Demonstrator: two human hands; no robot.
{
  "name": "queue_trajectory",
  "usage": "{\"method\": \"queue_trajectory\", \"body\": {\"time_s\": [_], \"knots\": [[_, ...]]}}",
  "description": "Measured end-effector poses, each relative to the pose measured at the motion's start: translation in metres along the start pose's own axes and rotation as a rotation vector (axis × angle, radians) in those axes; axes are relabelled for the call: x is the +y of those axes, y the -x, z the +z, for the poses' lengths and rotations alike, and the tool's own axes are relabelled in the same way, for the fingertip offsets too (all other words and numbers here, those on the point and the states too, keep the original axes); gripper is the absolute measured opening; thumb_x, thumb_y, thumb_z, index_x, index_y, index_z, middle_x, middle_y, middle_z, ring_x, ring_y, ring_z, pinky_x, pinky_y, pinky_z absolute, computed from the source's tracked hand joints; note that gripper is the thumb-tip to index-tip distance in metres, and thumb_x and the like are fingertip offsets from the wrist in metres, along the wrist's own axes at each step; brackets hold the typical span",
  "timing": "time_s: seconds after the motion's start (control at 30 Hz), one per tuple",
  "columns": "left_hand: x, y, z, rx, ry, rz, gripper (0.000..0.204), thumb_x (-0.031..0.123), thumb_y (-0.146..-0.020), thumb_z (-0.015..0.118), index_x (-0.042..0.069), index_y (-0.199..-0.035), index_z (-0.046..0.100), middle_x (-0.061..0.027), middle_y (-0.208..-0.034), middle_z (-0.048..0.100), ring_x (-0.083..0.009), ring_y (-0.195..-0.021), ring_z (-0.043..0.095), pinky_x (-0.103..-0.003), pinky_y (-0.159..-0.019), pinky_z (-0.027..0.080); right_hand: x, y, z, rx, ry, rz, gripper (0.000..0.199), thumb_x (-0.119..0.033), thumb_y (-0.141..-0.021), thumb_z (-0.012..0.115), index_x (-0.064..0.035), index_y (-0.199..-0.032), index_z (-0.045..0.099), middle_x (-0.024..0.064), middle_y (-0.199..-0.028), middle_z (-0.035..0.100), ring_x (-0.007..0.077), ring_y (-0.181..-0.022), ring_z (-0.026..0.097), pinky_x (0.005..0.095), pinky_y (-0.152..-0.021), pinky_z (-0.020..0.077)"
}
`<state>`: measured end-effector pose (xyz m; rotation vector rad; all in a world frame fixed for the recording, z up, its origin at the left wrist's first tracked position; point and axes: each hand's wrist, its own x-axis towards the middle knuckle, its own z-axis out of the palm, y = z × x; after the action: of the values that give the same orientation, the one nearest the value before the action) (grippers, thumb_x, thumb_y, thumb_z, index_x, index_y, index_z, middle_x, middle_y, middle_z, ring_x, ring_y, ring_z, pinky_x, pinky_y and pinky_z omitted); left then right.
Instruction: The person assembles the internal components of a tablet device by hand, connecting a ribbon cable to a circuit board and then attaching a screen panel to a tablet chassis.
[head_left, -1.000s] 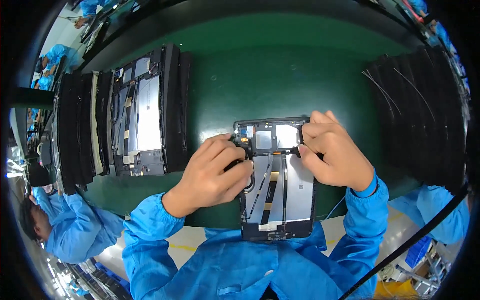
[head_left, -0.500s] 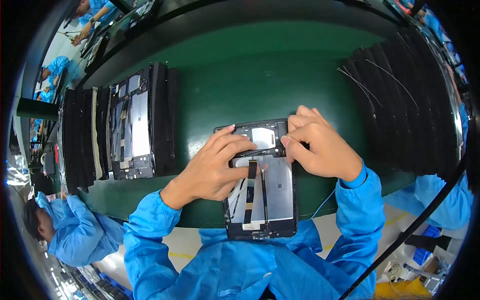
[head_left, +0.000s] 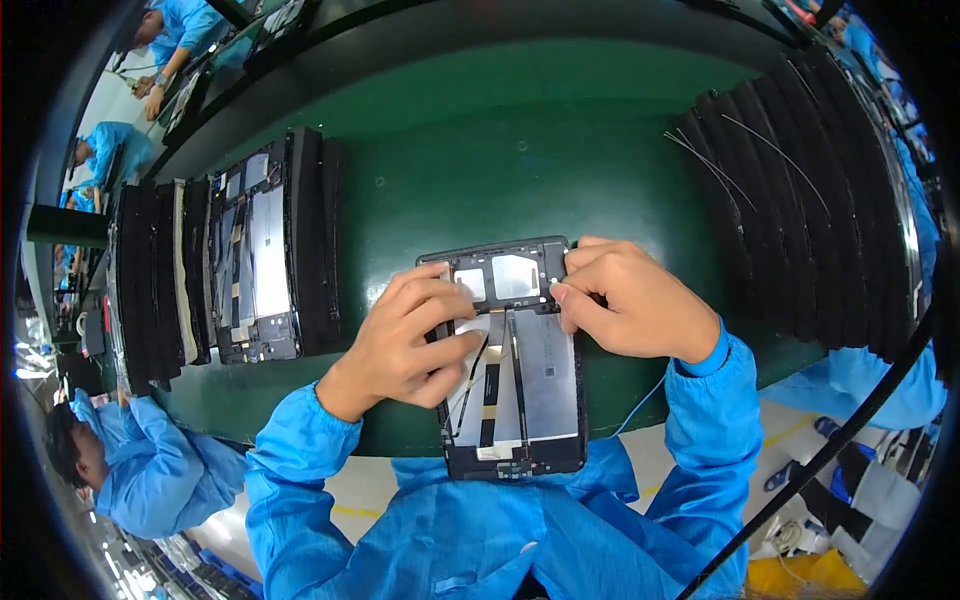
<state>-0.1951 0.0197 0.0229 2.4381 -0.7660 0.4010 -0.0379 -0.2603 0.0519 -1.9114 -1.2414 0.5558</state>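
Observation:
An opened tablet (head_left: 548, 400) lies in front of me over the near table edge. Its inside faces up: a large silver plate, black ribbon cables (head_left: 517, 375) running down it, and two smaller silver areas in the black upper part. My left hand (head_left: 405, 340) holds the tablet's left edge, its thumb and fingers curled over the frame and the plate's left side. At the upper right corner my right hand (head_left: 630, 300) is closed on the edge, with thumb and forefinger pressed together over the frame. Whether something small sits between those fingertips is hidden. A blue wristband (head_left: 712, 352) circles my right wrist.
On the green table (head_left: 470, 180), another opened tablet (head_left: 262, 260) leans against a row of black foam dividers (head_left: 150, 290) at left. More black dividers (head_left: 790, 220), with thin wires (head_left: 715, 170) on top, stand at right. A co-worker (head_left: 150, 460) in blue sits at lower left.
My left hand has drawn back leftward from the tablet's middle, uncovering the second small silver area and the ribbon cable's upper end. The right hand stays at the upper right corner.

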Motion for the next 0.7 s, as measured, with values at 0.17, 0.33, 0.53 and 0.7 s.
{"method": "queue_trajectory", "body": {"time_s": [0.17, 0.33, 0.53, 0.7], "knots": [[0.001, -0.002, -0.003, -0.027, -0.115, 0.056, 0.040, 0.014, -0.071, 0.079, 0.014, -0.110, 0.087, -0.0094, -0.120, 0.073, -0.0310, -0.117, 0.070, -0.062, -0.118, 0.054, 0.004, 0.001, 0.001, -0.020, -0.035, 0.013, 0.031, -0.010, -0.102, 0.066, 0.0001, -0.076, 0.080, 0.0171, -0.075, 0.068, 0.0345, -0.077, 0.064, 0.0493, -0.074, 0.0504], [0.001, -0.010, -0.004, -0.156, -0.001, -0.033, 0.034, 0.025, -0.084, 0.082, 0.016, -0.116, 0.088, -0.0132, -0.135, 0.070, -0.0364, -0.132, 0.064, -0.064, -0.125, 0.045, 0.002, 0.002, -0.002, -0.038, -0.060, 0.040, 0.032, -0.011, -0.104, 0.065, 0.0001, -0.079, 0.081, 0.0181, -0.077, 0.070, 0.0356, -0.078, 0.066, 0.0488, -0.072, 0.0513], [0.011, -0.009, -0.001, -0.195, 0.107, -0.041, 0.030, 0.032, -0.090, 0.082, 0.013, -0.111, 0.088, -0.0153, -0.141, 0.069, -0.0384, -0.137, 0.061, -0.065, -0.127, 0.043, -0.001, 0.004, -0.008, -0.052, -0.047, 0.088, 0.032, -0.013, -0.105, 0.067, 0.0003, -0.082, 0.084, 0.0178, -0.080, 0.073, 0.0324, -0.074, 0.068, 0.0452, -0.070, 0.0516], [0.016, 0.003, 0.008, -0.177, 0.082, 0.006, 0.034, 0.039, -0.087, 0.080, 0.012, -0.105, 0.089, -0.0174, -0.144, 0.068, -0.0399, -0.137, 0.061, -0.066, -0.126, 0.043, -0.006, 0.007, -0.016, -0.193, -0.230, 0.168, 0.038, -0.021, -0.114, 0.064, -0.0002, -0.090, 0.085, 0.0145, -0.083, 0.076, 0.0263, -0.074, 0.070, 0.0417, -0.069, 0.0515]]}}
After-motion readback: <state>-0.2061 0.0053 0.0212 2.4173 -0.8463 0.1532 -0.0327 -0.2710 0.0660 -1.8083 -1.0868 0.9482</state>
